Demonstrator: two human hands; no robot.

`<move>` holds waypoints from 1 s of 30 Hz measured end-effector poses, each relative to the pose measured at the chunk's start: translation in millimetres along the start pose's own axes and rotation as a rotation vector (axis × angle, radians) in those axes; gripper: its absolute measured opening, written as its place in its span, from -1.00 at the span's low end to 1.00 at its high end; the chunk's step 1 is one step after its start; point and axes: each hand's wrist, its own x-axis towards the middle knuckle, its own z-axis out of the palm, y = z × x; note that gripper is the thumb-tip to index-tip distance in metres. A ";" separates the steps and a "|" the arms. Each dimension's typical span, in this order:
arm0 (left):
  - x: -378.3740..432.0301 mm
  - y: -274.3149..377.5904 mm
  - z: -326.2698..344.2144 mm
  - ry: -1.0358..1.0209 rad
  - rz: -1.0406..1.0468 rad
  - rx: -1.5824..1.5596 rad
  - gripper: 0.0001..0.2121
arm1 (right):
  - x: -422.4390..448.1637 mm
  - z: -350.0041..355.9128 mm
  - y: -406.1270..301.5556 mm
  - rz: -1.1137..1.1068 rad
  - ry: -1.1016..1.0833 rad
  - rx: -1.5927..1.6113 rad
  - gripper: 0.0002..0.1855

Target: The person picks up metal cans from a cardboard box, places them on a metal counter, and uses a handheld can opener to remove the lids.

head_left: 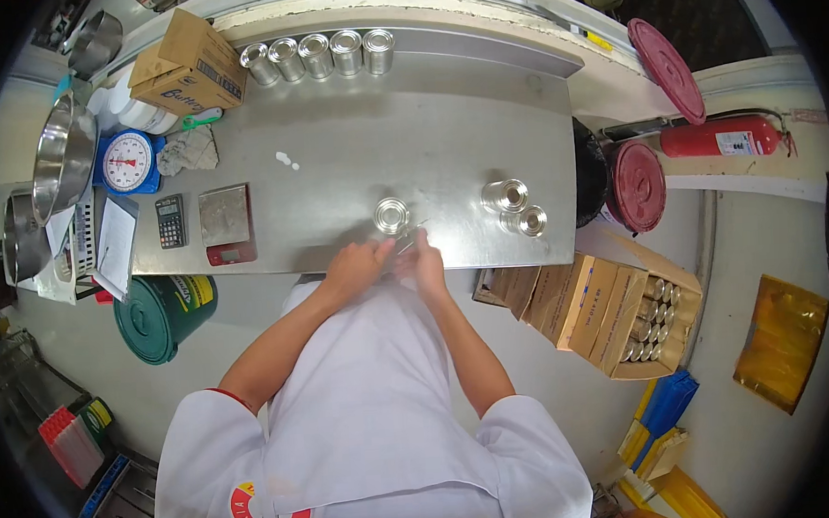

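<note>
A bare metal can [392, 216] stands upright near the front edge of the steel table, just beyond my hands. My left hand [357, 263] is beside its near side, fingers bent. Close by, my right hand [421, 260] has thumb and finger around a small thin metal tool [413, 235], too small to name. Whether my left hand also holds part of it cannot be told. To the right, one can [505, 196] and another can [524, 221] lie tilted or on their sides. Several cans [315, 57] line the table's back edge.
Left on the steel table [422, 132] are a digital scale [224, 216], a calculator [171, 221], a blue dial scale [127, 161], a cloth [189, 151] and a cardboard box [190, 67]. Below right, an open carton [629, 321] holds cans. A green bucket [157, 318] stands below left.
</note>
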 end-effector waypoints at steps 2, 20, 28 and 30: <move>-3.3 0.2 0.6 -0.027 -0.014 0.004 -0.35 | 12.1 -19.5 17.3 0.075 -0.083 0.077 -0.35; 6.1 -8.0 7.9 -0.067 -0.101 -0.011 -0.33 | -7.0 -33.0 8.4 -0.701 0.251 -1.068 -0.50; 2.7 7.0 1.7 -0.085 -0.095 -0.010 -0.33 | 4.7 -13.1 5.1 -0.109 0.016 -0.277 -0.41; 4.2 3.1 7.3 -0.010 -0.063 -0.031 -0.31 | -0.6 -22.2 8.1 -0.309 0.083 -0.465 -0.46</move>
